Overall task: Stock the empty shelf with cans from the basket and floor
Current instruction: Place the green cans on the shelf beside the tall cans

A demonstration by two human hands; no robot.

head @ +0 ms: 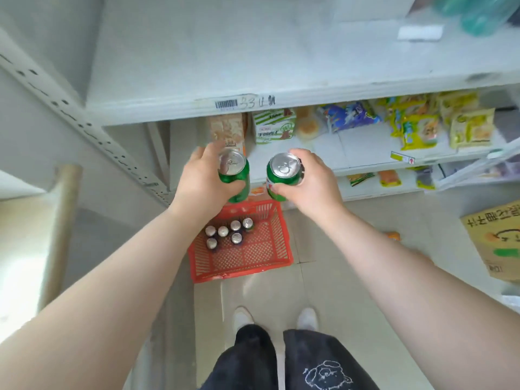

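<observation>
Left hand (201,180) grasps green can (235,178): silver top with pull tab, body upright, fingers curled round far side, thumb across near side. Second green can (282,178) just beside it, same silver top, white-red patch low on side. Right hand (313,182) holds it, thumb on near side, fingers behind. Both cans in air before empty white shelf (225,66), above red basket (253,258) on floor (323,277). Six small cans (236,237) stand in basket's left part.
</observation>
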